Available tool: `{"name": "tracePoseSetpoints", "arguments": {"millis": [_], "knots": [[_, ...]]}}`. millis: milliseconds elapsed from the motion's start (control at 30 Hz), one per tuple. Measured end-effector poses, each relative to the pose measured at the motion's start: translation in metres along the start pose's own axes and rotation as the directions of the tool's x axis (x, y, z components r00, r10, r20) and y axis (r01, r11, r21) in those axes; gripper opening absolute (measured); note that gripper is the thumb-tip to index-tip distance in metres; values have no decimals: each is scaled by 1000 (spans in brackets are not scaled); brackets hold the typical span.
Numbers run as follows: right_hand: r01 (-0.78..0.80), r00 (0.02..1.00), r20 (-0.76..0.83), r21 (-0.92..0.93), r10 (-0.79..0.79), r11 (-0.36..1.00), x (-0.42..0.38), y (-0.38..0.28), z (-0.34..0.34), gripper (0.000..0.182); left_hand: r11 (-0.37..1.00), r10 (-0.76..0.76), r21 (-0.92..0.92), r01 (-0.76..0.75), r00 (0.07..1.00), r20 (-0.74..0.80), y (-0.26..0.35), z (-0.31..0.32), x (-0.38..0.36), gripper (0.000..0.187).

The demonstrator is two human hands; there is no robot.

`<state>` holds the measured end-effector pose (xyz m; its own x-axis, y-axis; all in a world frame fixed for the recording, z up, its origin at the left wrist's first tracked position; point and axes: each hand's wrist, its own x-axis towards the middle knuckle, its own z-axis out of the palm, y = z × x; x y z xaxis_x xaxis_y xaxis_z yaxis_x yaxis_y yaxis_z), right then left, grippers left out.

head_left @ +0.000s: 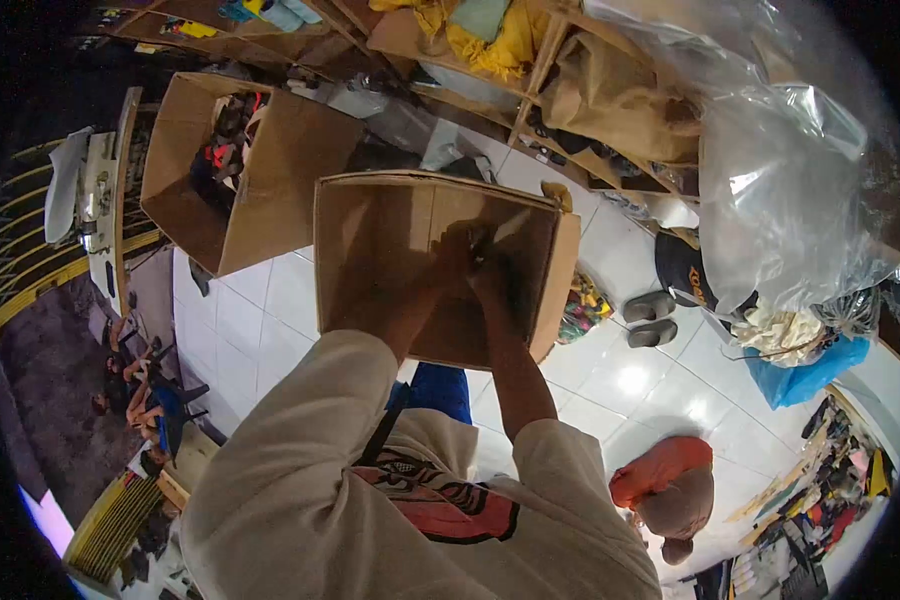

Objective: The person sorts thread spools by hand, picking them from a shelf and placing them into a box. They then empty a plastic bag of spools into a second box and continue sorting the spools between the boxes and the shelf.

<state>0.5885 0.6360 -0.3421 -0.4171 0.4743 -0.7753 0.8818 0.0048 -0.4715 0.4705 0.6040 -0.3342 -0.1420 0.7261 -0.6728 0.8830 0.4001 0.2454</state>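
Both my arms reach down into a tall open cardboard box (pixel 370 225) in front of me. Deep inside it, my left hand (pixel 454 254) and my right hand (pixel 488 272) come together, close to the far right inner wall. Their fingers look closed around something small and dark (pixel 478 243), which is too dim to name. Shadow covers the box's inside and hides much of the fingers.
Another cardboard box (pixel 280 165) with dark and red pieces stands at left. Shelves (pixel 530 85) with yellow cloth run behind. Clear plastic (pixel 785 190), grey slippers (pixel 651 320) and a blue bag (pixel 810 372) lie right. A person in a cap (pixel 678 495) is lower right.
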Motion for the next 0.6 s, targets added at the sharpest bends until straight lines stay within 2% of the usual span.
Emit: {"name": "tracePoseSetpoints", "arguments": {"millis": [33, 67, 233, 367, 400, 433, 500, 567, 600], "knots": [[91, 991, -105, 87, -81, 992, 7, 6, 12, 49, 997, -17, -73, 16, 1000, -25, -5, 2, -9, 75], [-7, 999, -39, -15, 7, 1000, 10, -2, 7, 48, 988, -40, -150, 32, 998, -45, -12, 5, -18, 77], [-38, 990, -138, -274, 0, 961, 1, -9, 23, 45, 888, -231, -416, 196, 972, -34, -40, 17, -77, 85], [-36, 976, -212, -353, -43, 935, -10, -14, 23, 43, 802, -317, -538, 261, 948, -12, -57, 19, -114, 92], [-28, 968, -244, -358, -64, 933, -17, -16, 19, 43, 807, -304, -539, 241, 952, -29, -59, 16, -118, 94], [-17, 956, -279, -359, -90, 933, -27, -18, 15, 42, 854, -261, -491, 174, 959, -113, -62, 13, -116, 93], [5, 919, -367, -355, -145, 935, -49, -27, 5, 41, 851, -173, -506, 142, 985, -14, -62, -20, -130, 87], [31, 844, -495, -338, -206, 941, -77, -45, -7, 40, 760, -30, -644, -87, 985, -169, -64, -37, -146, 83], [48, 810, -548, -293, -209, 955, -90, -54, -12, 40, 629, 28, -726, -279, 941, -338, -65, -29, -153, 82]]}}
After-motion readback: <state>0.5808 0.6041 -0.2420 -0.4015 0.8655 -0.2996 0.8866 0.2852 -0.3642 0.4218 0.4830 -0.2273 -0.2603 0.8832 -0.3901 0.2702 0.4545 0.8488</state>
